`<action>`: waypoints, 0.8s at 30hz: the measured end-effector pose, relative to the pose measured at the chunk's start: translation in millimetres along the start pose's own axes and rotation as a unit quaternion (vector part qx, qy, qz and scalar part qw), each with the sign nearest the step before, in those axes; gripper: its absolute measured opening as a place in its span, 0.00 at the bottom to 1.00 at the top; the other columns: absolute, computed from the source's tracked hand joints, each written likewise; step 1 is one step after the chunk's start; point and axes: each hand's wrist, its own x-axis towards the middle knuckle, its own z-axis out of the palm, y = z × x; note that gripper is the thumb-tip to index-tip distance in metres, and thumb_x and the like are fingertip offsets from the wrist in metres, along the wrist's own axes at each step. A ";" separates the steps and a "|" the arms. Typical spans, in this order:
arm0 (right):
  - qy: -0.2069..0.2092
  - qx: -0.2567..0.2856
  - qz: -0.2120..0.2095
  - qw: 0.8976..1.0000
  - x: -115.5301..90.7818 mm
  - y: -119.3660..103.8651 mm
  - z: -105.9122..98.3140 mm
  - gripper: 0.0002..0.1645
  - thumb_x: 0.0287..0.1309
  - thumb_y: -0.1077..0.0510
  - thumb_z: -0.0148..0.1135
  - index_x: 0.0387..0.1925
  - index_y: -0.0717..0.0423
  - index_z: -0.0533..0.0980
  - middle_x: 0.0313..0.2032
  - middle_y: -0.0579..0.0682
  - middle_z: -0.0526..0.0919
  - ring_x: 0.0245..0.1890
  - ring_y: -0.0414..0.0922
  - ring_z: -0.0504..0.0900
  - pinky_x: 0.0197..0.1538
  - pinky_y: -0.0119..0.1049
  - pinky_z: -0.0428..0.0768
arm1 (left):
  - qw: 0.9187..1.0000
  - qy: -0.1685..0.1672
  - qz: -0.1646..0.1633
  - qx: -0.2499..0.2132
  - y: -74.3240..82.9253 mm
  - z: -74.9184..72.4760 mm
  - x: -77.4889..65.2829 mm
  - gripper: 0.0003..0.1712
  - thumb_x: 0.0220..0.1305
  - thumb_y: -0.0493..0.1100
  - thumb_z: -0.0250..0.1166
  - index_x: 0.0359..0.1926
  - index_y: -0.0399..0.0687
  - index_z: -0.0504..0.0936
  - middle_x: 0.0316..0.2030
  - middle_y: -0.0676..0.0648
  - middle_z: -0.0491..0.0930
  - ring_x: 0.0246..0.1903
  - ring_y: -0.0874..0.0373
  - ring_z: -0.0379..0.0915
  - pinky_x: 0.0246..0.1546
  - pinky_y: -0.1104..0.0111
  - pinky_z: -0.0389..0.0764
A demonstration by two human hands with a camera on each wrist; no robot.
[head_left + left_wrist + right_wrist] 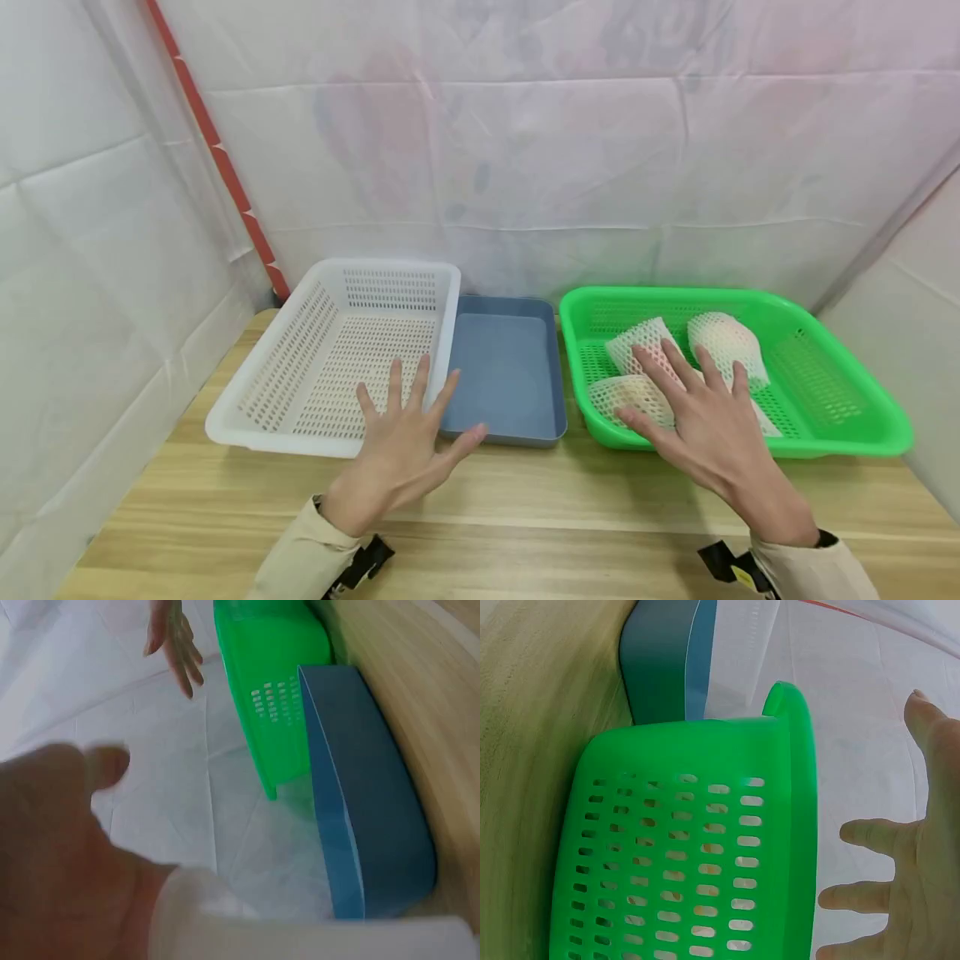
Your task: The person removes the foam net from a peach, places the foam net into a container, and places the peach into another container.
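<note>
With fingers spread, my left hand [399, 454] hovers by the near right corner of a white plastic basket [247, 435], holding nothing. My right hand [716, 429], fingers also spread, is over the front of a green plastic basket [840, 400]; the right wrist view shows it apart from the basket rim. Inside the green basket lie several pieces wrapped in white foam netting: a rounded one [726, 343] at the back, one [636, 346] left of it, and one [630, 396] at the front left. The right hand partly hides them, and what the netting covers is unclear.
Between the two baskets stands a shallow blue-grey tray [506, 367]. All three rest on a wooden table [517, 533]. White sheeting [525, 158] hangs behind and on both sides, with a red strip [217, 154] at the back left corner.
</note>
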 end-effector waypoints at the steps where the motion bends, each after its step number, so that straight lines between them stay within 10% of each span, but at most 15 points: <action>1: 0.000 0.006 -0.002 1.000 -0.4 1.9 -0.7 0.44 0.61 0.33 0.53 0.74 0.41 0.55 0.69 0.63 0.60 0.65 0.73 0.54 0.60 0.76 0.42 | 1.000 0.030 0.008 -0.003 5.0 1.9 1.4 0.41 0.69 0.69 0.41 0.75 0.55 0.55 0.74 0.39 0.43 0.72 0.34 0.32 0.60 0.28 0.35; 7: 0.016 0.061 -0.045 0.997 3.4 28.9 -11.5 0.35 0.65 0.48 0.58 0.70 0.52 0.63 0.65 0.68 0.65 0.59 0.71 0.66 0.56 0.68 0.63 | 0.983 0.141 0.096 -0.069 64.3 12.1 17.9 0.26 0.69 0.50 0.52 0.61 0.39 0.72 0.62 0.37 0.67 0.61 0.41 0.64 0.60 0.48 0.67; 14: -0.101 0.099 -0.123 0.982 22.7 54.2 -1.6 0.30 0.59 0.55 0.66 0.60 0.62 0.73 0.57 0.65 0.75 0.33 0.44 0.82 0.37 0.47 0.80 | 0.986 0.078 0.060 -0.138 115.4 41.6 69.9 0.22 0.72 0.53 0.47 0.54 0.41 0.72 0.48 0.42 0.73 0.37 0.53 0.74 0.28 0.65 0.78; 19: -0.124 0.115 -0.162 0.972 24.4 59.5 7.0 0.29 0.52 0.61 0.71 0.56 0.63 0.76 0.53 0.65 0.78 0.47 0.58 0.80 0.44 0.54 0.79 | 0.975 -0.005 0.006 -0.223 122.8 62.3 85.2 0.23 0.72 0.58 0.48 0.52 0.44 0.66 0.37 0.46 0.68 0.23 0.56 0.67 0.19 0.67 0.70; 24: -0.148 0.128 -0.171 0.966 32.5 56.7 1.5 0.31 0.47 0.69 0.69 0.56 0.61 0.75 0.52 0.61 0.79 0.52 0.62 0.77 0.48 0.58 0.77 | 0.967 -0.001 -0.009 -0.255 124.0 69.7 95.8 0.22 0.69 0.54 0.53 0.51 0.41 0.64 0.33 0.47 0.65 0.25 0.56 0.64 0.20 0.67 0.69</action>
